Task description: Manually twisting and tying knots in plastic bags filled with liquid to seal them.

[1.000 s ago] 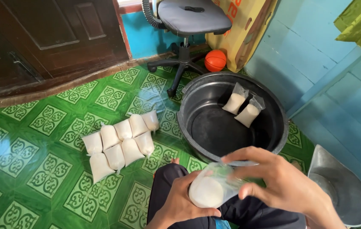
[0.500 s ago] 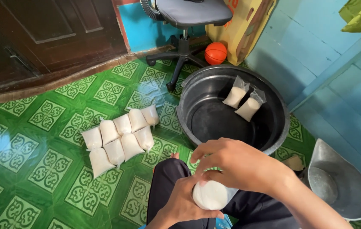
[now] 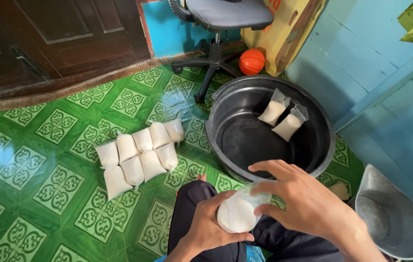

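Note:
A small clear plastic bag of white powder (image 3: pixel 238 213) rests over my lap, held from below by my left hand (image 3: pixel 211 225). My right hand (image 3: pixel 303 201) grips the bag's top with its fingers curled round the neck. Just beyond my knees stands a big black round tub (image 3: pixel 226 102) with two more filled bags (image 3: pixel 281 114) leaning on its far wall. To the left, several filled white bags (image 3: pixel 138 155) lie in two rows on the green patterned floor tiles (image 3: pixel 27 170).
A grey metal scoop-shaped pan (image 3: pixel 393 213) sits at the right beside a blue wall. An office chair (image 3: pixel 221 29), an orange ball (image 3: pixel 252 61) and a dark wooden door (image 3: pixel 56 34) are at the back.
Both hands with the bag have shifted slightly, and my right hand has settled over the bag's top. The view has tilted a little; the tub and floor bags stay put.

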